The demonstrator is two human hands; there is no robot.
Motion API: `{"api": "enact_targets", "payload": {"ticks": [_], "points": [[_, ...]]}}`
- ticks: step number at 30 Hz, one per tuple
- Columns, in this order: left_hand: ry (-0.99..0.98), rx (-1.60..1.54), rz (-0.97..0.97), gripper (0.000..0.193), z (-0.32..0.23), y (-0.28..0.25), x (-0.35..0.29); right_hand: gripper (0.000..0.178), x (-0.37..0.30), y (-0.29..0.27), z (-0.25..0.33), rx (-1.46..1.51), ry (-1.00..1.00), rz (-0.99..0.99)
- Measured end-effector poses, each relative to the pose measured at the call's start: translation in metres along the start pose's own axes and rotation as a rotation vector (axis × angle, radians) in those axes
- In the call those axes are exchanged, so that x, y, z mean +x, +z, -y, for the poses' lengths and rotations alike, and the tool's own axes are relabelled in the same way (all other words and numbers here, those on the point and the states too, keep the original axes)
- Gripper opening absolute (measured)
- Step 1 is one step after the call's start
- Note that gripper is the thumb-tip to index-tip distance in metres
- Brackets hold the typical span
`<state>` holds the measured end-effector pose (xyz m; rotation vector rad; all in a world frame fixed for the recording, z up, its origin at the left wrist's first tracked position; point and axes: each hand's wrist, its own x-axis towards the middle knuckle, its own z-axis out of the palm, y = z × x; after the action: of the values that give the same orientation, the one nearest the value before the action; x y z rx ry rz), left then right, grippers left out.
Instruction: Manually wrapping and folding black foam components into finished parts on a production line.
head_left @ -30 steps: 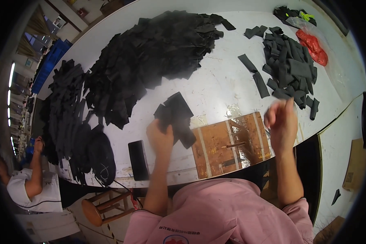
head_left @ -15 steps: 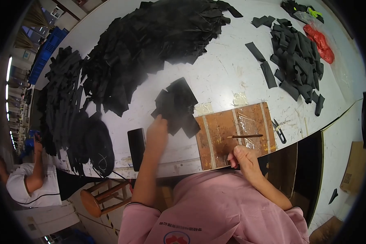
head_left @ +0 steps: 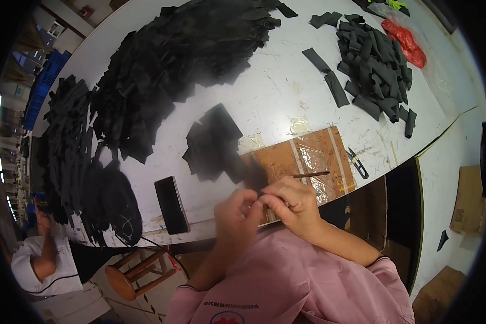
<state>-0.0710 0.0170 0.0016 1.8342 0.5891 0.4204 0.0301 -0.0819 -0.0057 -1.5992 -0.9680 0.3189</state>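
"Over the white table [head_left: 278, 102], how was the grip?"
"The left hand [head_left: 236, 213] and the right hand [head_left: 296, 204] met; blur hid whether they pinched the dark piece [head_left: 255, 173] over the brown board [head_left: 286, 156]. Handling it seemed the step; the next move called for steadiness."
"And writing?"
"Small dark print marked the pink shirt [head_left: 286, 264]."

Counted: wearer's hands [head_left: 296, 204], two; phone [head_left: 172, 205], one; brown board [head_left: 279, 162], one; thin brown stick [head_left: 311, 174], one; snips [head_left: 357, 163], one pair; red bag [head_left: 404, 44], one; wooden stool [head_left: 120, 283], one. Pieces in the large black heap [head_left: 183, 59] overlapped too much to count.
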Motion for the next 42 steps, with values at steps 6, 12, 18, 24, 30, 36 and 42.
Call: {"api": "enact_targets", "payload": {"ticks": [6,12,18,24,30,36,42], "points": [[0.016,-0.16,-0.392,0.016,0.02,0.041,-0.004,0.017,-0.009,-0.001,-0.006,-0.426,-0.092,-0.061],[-0.357,-1.127,0.203,0.02,0.011,0.009,0.005,0.009,-0.021,-0.005,-0.016,0.054,0.237,-0.052],[-0.159,-0.354,-0.144,0.026,0.029,0.027,0.001,0.011,-0.027,-0.003,-0.019,1.18,0.792,0.082],[-0.151,-0.413,-0.165,0.026,0.015,0.03,0.0,0.018,-0.027,-0.008,-0.022,0.869,0.603,0.057],[-0.457,-1.333,0.498,0.041,-0.003,0.017,-0.005,0.019,-0.034,-0.02,-0.015,0.975,0.568,0.036],[-0.203,-0.486,0.213,0.026,-0.027,0.033,-0.009,0.009,-0.03,-0.041,-0.01,0.309,0.094,-0.123],[-0.075,-0.666,0.069,0.013,-0.053,0.039,0.001,0.009,-0.009,-0.061,0.037,-0.086,-0.131,-0.193]]}}
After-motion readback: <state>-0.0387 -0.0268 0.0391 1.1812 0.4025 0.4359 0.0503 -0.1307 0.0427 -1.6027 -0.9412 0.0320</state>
